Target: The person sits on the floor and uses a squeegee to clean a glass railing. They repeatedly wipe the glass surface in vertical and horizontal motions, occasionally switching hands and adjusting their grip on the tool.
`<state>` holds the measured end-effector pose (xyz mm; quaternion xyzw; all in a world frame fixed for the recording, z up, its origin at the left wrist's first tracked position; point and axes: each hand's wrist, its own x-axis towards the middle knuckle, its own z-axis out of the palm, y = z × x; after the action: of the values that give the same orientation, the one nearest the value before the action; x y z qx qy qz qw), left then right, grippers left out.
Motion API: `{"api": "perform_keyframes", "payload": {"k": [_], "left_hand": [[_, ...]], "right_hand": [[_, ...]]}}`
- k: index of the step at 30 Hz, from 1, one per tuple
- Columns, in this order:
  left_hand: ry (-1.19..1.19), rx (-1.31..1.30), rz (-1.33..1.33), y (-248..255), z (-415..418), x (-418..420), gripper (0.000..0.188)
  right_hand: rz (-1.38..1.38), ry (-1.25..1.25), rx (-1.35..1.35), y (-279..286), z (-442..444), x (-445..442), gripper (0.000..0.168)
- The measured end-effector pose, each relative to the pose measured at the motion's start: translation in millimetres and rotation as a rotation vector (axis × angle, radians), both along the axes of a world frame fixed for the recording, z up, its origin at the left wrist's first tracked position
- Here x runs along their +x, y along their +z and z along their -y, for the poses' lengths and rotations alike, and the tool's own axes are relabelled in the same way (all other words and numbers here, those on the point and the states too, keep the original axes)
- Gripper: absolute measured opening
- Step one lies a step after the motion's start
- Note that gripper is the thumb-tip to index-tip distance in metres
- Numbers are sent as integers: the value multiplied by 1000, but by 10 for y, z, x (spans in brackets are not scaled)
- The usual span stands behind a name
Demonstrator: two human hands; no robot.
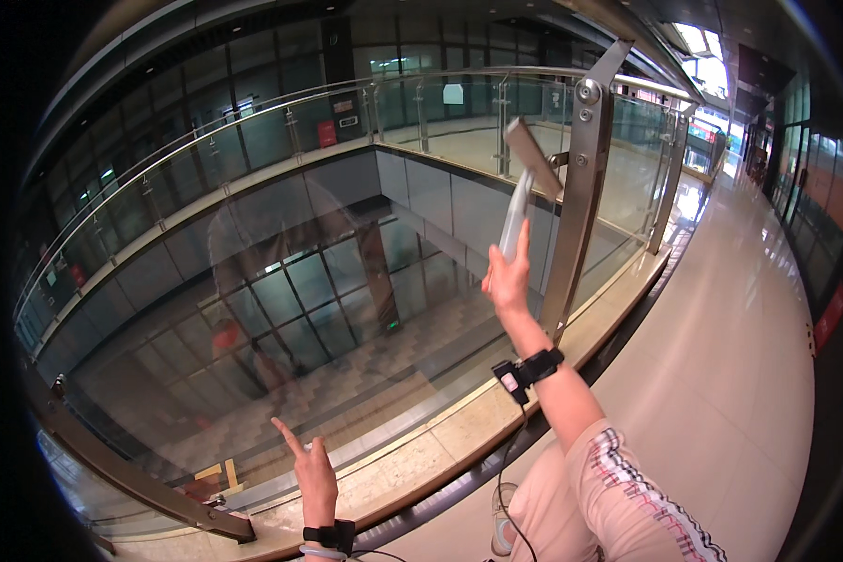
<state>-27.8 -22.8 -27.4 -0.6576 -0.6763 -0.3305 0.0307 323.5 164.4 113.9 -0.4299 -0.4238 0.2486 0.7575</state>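
My right hand (511, 276), with a black strapped device at the wrist, grips the pale handle of a squeegee-like window tool (534, 158). The tool's flat brownish head is raised at a tilt against or close to the glass railing panel (421, 281), just left of a metal post (583, 190). My left hand (315, 471) is low in front of the same panel, its index finger extended and the other fingers partly curled. A small light thing shows by those fingers; whether it is held cannot be told. The glass carries a faint reflection.
A stone ledge (407, 471) runs along the foot of the glass, above an open atrium. A second metal post (140, 478) leans across the lower left. Glossy floor (716, 337) stretches along the right. A black cable (502, 478) hangs from the right wrist device.
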Motion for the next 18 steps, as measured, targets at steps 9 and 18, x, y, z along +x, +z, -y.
{"api": "perform_keyframes", "payload": {"k": [9,18], "left_hand": [[-2,-3,-18,47,-35,-20,17],[-8,-12,-26,27,-16,-45,18]], "right_hand": [[-961,304,-630,-1934,33,204,39],[334,-64,13,-209,288,-130,73]]}}
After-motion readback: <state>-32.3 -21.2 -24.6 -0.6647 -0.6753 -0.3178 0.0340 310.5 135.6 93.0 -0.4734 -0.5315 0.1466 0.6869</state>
